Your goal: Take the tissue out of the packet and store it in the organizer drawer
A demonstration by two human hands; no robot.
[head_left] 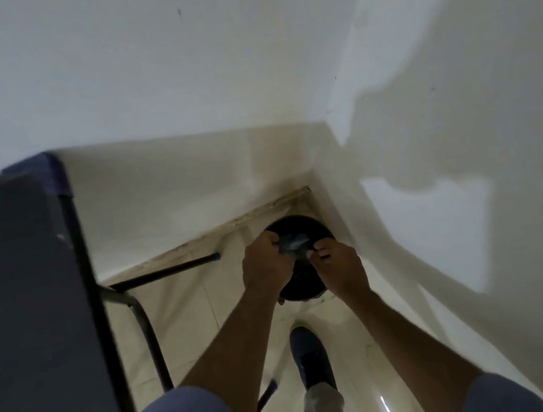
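Person stands in a room corner, both arms stretched down over a round black bin point(299, 261) that sits on the floor against the two walls. Left hand point(264, 264) and right hand point(338, 262) are both closed, each pinching one side of a small crumpled wrapper point(292, 245), pale and shiny, held between them directly above the bin's mouth. Judgement: this is the tissue packet, held over the bin so it drops straight in once let go; whether tissue remains inside I cannot tell, blur is heavy. One foot in a dark shoe point(312, 359) is planted just short of the bin, steadying the reach. A dark table point(22, 290) with black metal legs stands to the left. No organizer drawer in view.
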